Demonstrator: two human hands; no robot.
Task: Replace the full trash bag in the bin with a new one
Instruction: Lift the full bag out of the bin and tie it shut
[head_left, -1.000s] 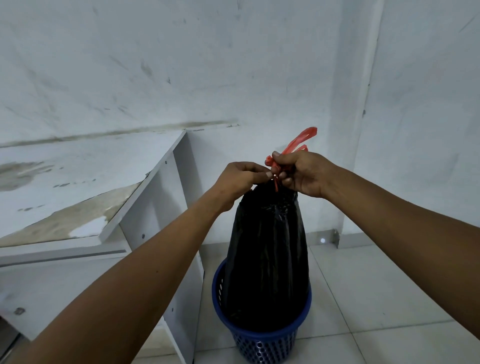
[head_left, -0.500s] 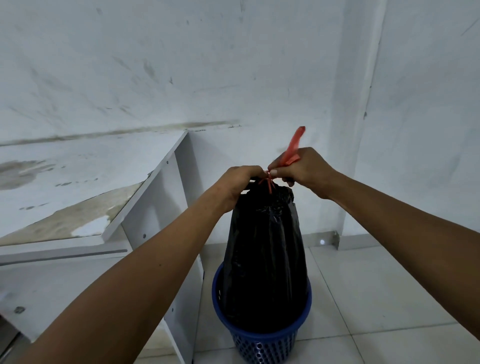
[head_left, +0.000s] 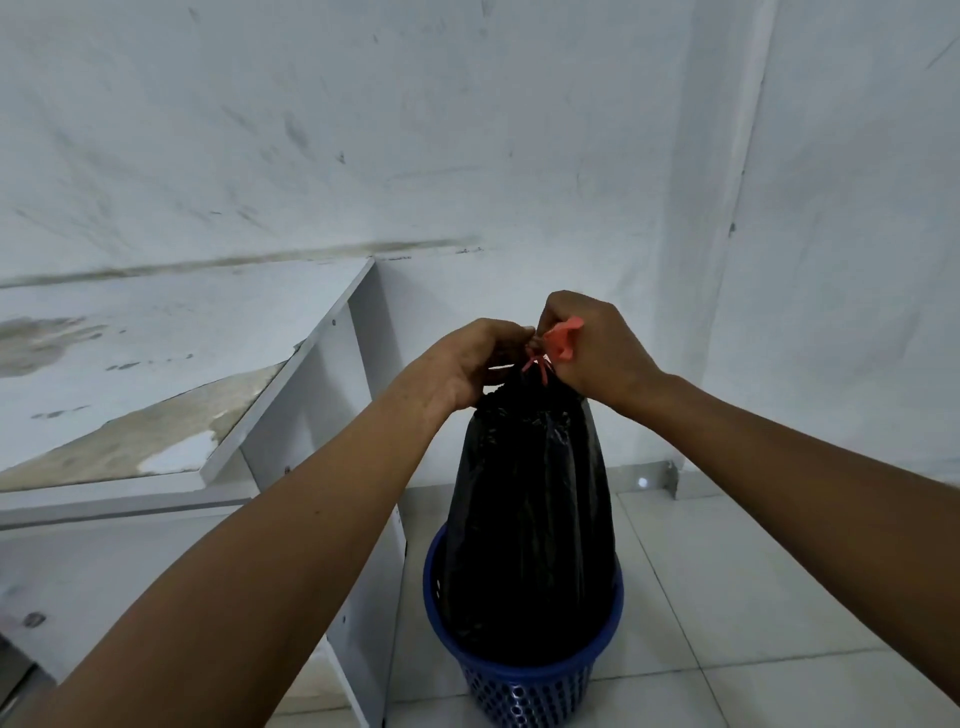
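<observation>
Both hands, left (head_left: 470, 364) and right (head_left: 592, 348), pinch the red drawstring (head_left: 563, 343), knotting the black bag (head_left: 530, 519); next I'd lift it from the blue bin (head_left: 519, 691).

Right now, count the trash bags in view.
1: a full black plastic trash bag in the blue perforated plastic bin, both hands at its red drawstring. No new bag is visible.

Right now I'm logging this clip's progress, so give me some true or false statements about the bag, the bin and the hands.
1. The black trash bag sits in the blue bin. True.
2. Both hands pinch the red drawstring. True: left hand, right hand.
3. The bag's mouth is wide open. False: it is gathered shut.
4. The bin stands on the white desk. False: on the tiled floor, beside it.
</observation>
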